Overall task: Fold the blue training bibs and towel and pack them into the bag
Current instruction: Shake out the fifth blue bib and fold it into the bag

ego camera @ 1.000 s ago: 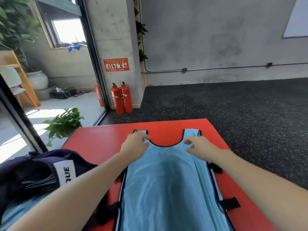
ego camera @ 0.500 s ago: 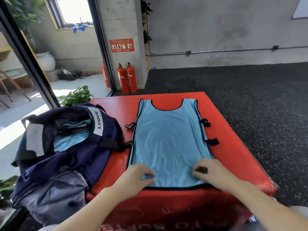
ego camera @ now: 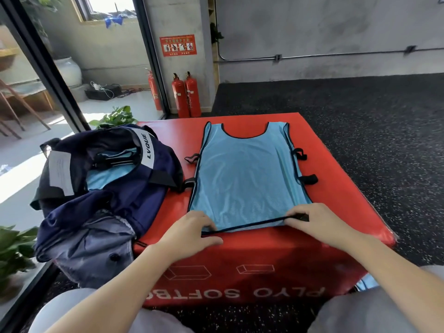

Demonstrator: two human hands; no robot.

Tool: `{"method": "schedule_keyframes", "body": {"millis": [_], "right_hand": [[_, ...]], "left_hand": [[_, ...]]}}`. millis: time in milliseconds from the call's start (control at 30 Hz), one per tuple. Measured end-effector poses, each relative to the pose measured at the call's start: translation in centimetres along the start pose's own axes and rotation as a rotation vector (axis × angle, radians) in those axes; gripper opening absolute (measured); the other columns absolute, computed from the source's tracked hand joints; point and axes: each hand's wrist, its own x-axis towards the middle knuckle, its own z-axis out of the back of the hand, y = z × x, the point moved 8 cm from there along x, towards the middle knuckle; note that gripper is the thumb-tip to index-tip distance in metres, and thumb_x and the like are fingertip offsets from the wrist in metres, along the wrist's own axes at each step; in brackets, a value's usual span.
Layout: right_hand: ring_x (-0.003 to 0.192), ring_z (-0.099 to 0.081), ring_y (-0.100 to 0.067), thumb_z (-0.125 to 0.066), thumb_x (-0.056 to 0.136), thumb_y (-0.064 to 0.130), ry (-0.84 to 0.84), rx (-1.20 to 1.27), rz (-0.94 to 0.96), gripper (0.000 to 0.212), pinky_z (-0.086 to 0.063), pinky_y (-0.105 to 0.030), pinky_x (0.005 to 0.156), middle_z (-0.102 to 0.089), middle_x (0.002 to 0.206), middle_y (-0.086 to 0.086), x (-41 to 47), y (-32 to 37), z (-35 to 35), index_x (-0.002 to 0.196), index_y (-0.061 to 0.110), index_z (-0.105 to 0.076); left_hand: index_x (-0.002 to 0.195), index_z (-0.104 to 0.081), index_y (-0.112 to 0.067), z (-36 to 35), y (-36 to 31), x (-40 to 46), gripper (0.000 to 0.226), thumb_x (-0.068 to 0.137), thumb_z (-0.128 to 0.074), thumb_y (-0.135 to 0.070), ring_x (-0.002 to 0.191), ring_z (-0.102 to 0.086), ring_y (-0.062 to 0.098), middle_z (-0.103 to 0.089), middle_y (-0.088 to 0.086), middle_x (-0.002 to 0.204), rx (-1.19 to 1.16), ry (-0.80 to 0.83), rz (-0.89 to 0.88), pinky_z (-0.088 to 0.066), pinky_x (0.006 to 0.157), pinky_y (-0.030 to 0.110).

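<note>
I am holding the near hem of the blue bib [ego camera: 247, 179] at both corners: my left hand [ego camera: 189, 233] is pinching the dark-bound edge between thumb and curled fingers, and my right hand [ego camera: 317, 223] is doing the same at the other corner, so that the hem is lifting slightly as a taut line between the two grips. The rest of the bib is lying flat and face up on the red soft box [ego camera: 336, 164] serving as my worktop, neck hole pointing away from me, black side straps [ego camera: 304, 167] sticking out to the right and another pair to the left. The likeliest slip, I judge, is an uneven fold: the mesh looks light and slick, and if one hand is travelling faster than the other, the hem will be landing skewed or dragging the whole bib along the vinyl instead of folding over. The loose straps could also be catching under the fold and bunching it. The navy bag [ego camera: 125, 188] is lying open just to the left of the bib, hanging partly over the box's left edge (light blue fabric is already showing inside it), so a wide sweep of the left arm could be nudging it off. Ahead of the bib a strip of bare red is running to the far edge, and the right side is offering more room than the left.
</note>
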Motion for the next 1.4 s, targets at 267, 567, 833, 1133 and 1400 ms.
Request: {"method": "schedule_keyframes", "body": {"millis": [267,567,833,1133,1400], "right_hand": [[0.078,-0.071,-0.02,-0.081,0.084,0.023,-0.033,0.153,-0.051,0.011,-0.052,-0.032,0.078,-0.075,0.082,0.008,0.5,-0.9,1.1,0.087,0.032,-0.076],[0.076,-0.063,-0.001,-0.077,0.082,0.013,-0.078,-0.219,-0.016,0.021,-0.044,-0.013,0.072,-0.066,0.08,0.018,0.2,-1.9,3.6,0.094,0.03,-0.074],[0.086,-0.062,-0.014,-0.07,0.085,0.01,-0.382,-0.162,-0.103,0.022,-0.049,-0.035,0.081,-0.068,0.089,0.012,1.0,-0.4,11.4,0.093,0.03,-0.072],[0.068,-0.071,-0.016,-0.057,0.099,0.016,-0.732,-0.089,0.019,0.01,-0.054,-0.028,0.069,-0.072,0.088,-0.004,1.8,11.2,28.3,0.106,0.017,-0.064],[0.076,-0.072,-0.019,-0.05,0.102,0.011,-0.989,-0.008,0.134,0.012,-0.056,-0.034,0.067,-0.07,0.098,-0.007,-2.1,23.3,42.8,0.102,0.02,-0.058]], "left_hand": [[0.093,-0.074,-0.027,1.1,0.7,1.5,0.007,0.093,-0.069,-0.032,0.083,-0.063,-0.003,-0.069,-0.019,0.081,-0.136,-0.082,0.099,-0.046,0.076,0.015],[0.102,-0.077,-0.021,3.1,3.2,2.2,0.015,0.089,-0.074,-0.016,0.089,-0.064,0.001,-0.069,-0.014,0.094,-0.12,-0.132,0.116,-0.048,0.084,0.017],[0.099,-0.068,-0.024,12.5,0.4,4.3,0.024,0.09,-0.058,-0.004,0.089,-0.059,0.01,-0.065,-0.011,0.093,-0.055,-0.406,0.069,-0.046,0.082,0.029],[0.105,-0.067,-0.012,30.6,-9.7,7.6,0.022,0.097,-0.049,-0.003,0.088,-0.057,0.016,-0.066,-0.003,0.094,-0.144,-0.716,0.01,-0.036,0.069,0.018],[0.105,-0.068,-0.008,49.1,-19.9,4.7,0.015,0.096,-0.057,-0.01,0.099,-0.059,0.028,-0.068,0.012,0.106,0.053,-0.946,-0.133,-0.043,0.085,0.033]]}}
